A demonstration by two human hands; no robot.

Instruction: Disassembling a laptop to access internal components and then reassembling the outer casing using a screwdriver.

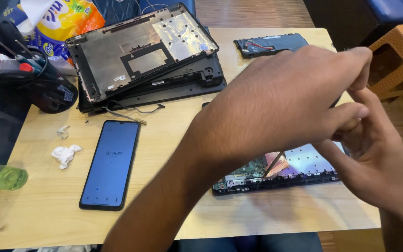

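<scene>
Both hands meet at the right of the frame — left hand (285, 100) and right hand (374, 154) pinch a thin screwdriver (273, 164) over the opened laptop (276, 179). A slip could gouge its circuit board.

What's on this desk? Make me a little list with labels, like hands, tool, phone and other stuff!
left hand: raised over the open laptop, fingers curled by the right hand's fingers
right hand: fingers up, meeting the left hand
tool: thin rod, tip down on the laptop's inside
open laptop: circuit board showing, near table edge
phone: flat, screen lit blue
laptop covers: stacked at the back
battery: far edge
tissue scraps: left of phone
green bottle: lying at left edge
</scene>
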